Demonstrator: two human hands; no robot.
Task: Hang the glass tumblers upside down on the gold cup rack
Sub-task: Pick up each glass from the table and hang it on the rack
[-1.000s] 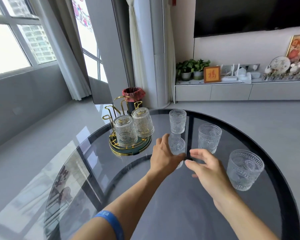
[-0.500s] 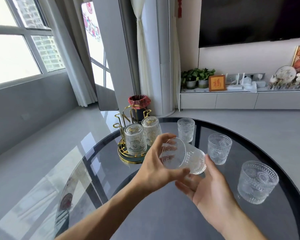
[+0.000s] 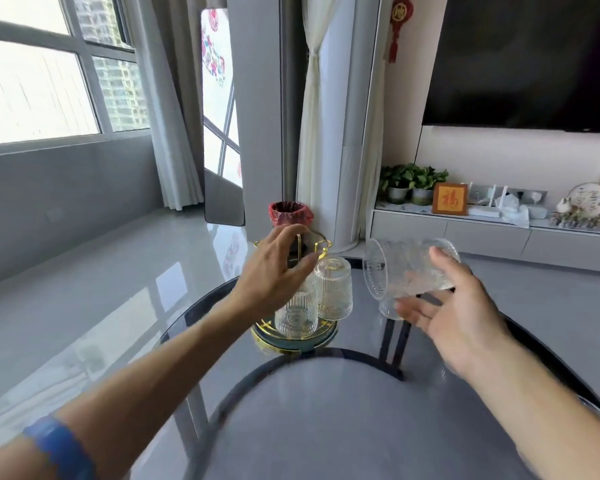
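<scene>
The gold cup rack (image 3: 293,341) stands on the round dark glass table (image 3: 326,427), with two ribbed glass tumblers (image 3: 333,289) (image 3: 296,315) hanging upside down on its near side. My left hand (image 3: 274,271) hovers at the rack's top, fingers and thumb spread around a bare gold prong (image 3: 299,244); I cannot tell if they touch it. To the right of the rack, my right hand (image 3: 461,317) holds a third tumbler (image 3: 406,271) on its side, mouth facing left toward the rack. My right hand and arm hide the table's other tumblers.
A bin with a red liner (image 3: 290,213) stands on the floor behind the rack. A TV cabinet (image 3: 465,230) with plants and ornaments runs along the right wall. The table's dark rim (image 3: 534,344) curves past my right wrist.
My right hand has taken the tumbler from the left and lifted it to the right. The emptied left hand has moved forward to the rack's top. The view has tilted up.
</scene>
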